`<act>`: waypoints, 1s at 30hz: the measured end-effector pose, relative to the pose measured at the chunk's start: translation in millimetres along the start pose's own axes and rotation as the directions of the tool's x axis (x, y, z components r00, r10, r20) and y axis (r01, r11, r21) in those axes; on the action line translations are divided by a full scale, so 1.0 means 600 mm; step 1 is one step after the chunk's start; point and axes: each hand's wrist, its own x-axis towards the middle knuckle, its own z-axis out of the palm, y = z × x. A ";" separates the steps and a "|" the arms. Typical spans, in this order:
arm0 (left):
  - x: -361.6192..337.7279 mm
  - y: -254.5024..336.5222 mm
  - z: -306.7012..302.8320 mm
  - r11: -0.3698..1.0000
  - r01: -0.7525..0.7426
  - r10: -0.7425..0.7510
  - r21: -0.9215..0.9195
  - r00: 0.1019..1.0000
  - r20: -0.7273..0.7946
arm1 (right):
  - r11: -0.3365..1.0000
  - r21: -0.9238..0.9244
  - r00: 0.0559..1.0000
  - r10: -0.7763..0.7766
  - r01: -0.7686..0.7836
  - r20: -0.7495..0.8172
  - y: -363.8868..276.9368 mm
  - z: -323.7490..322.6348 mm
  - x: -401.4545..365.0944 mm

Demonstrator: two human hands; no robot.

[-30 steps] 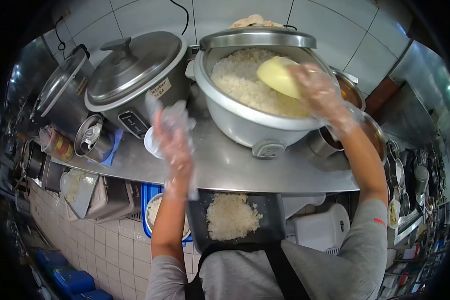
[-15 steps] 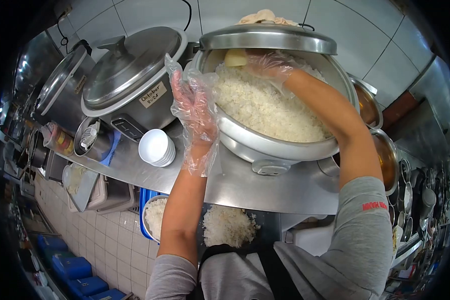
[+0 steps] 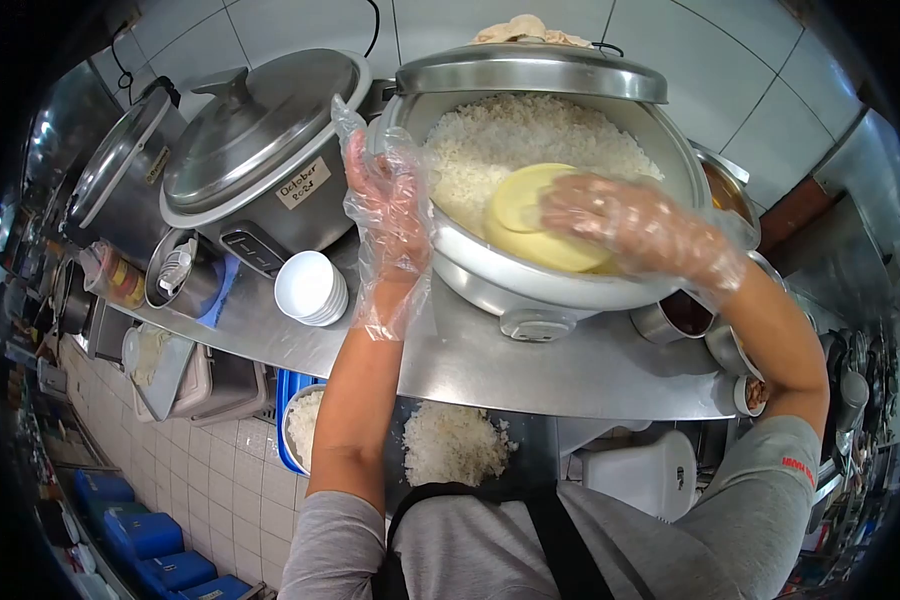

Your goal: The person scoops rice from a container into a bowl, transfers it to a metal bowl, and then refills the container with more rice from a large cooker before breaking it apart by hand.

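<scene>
A large rice cooker (image 3: 460, 262) stands in front of me, part-filled with white rice (image 3: 530, 125). Its metal lid (image 3: 530, 75) is tilted back over the far side. My right hand (image 3: 630, 225), in a clear plastic glove and slightly blurred, grips a pale yellow bowl (image 3: 518, 222) by its base. The bowl lies low over the rice by the near rim and appears base up; its mouth is hidden. At the cooker's left side, my gloved left hand (image 3: 388, 205) is raised with fingers stretched out, holding nothing.
Left of it, a second cooker (image 3: 315, 215) is lidded. White stacked bowls (image 3: 308, 287) stand on the steel counter (image 3: 470, 375). Below the edge are a dark tray (image 3: 535, 450) bearing a rice heap (image 3: 455, 440) and a rice-filled tub (image 3: 295, 425). Metal pots (image 3: 660, 325) line the right.
My right hand has swept the yellow bowl from the back left of the cooker toward the near rim. My left hand has hardly moved.
</scene>
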 end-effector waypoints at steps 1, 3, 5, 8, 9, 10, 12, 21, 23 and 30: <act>0.000 0.001 -0.002 1.000 -0.005 0.005 -0.001 1.000 0.015 | 0.999 -0.039 1.000 0.007 -0.007 0.011 0.004 -0.017 -0.011; -0.002 0.000 -0.005 1.000 -0.010 0.010 -0.005 0.999 0.050 | 0.993 -0.116 0.999 0.029 -0.025 0.034 0.017 -0.038 -0.031; -0.001 0.002 -0.004 1.000 -0.019 0.019 0.003 0.999 0.041 | 0.778 0.409 0.876 0.460 -0.476 0.144 0.027 -0.048 -0.021; -0.005 -0.002 0.000 0.999 -0.043 0.043 0.001 0.998 0.046 | 0.967 -0.136 0.970 0.199 -0.217 -0.138 0.075 0.038 0.007; -0.001 -0.002 -0.001 0.998 -0.062 0.062 0.002 0.997 0.052 | 0.972 -0.153 0.967 0.144 -0.178 -0.209 0.077 0.060 0.048; 0.000 -0.001 -0.004 0.998 -0.061 0.061 0.001 0.996 0.071 | 0.962 0.097 0.952 0.266 -0.253 -0.151 0.051 0.057 0.089; -0.001 -0.001 -0.006 0.998 -0.061 0.061 -0.002 0.992 0.108 | 0.963 0.081 0.965 0.261 -0.257 -0.034 0.052 0.095 0.143; -0.006 0.002 -0.005 0.998 0.053 -0.051 -0.016 0.995 0.080 | 0.998 -0.031 0.992 0.051 -0.048 0.112 0.009 -0.005 -0.043; -0.007 0.000 0.001 1.000 0.011 -0.010 -0.021 0.999 0.052 | 0.990 -0.051 0.986 0.136 -0.132 0.094 0.024 -0.026 -0.075; -0.010 -0.003 0.006 0.998 -0.015 0.017 -0.055 0.999 0.031 | 0.845 0.193 0.855 0.516 -0.498 -0.050 0.064 0.066 0.036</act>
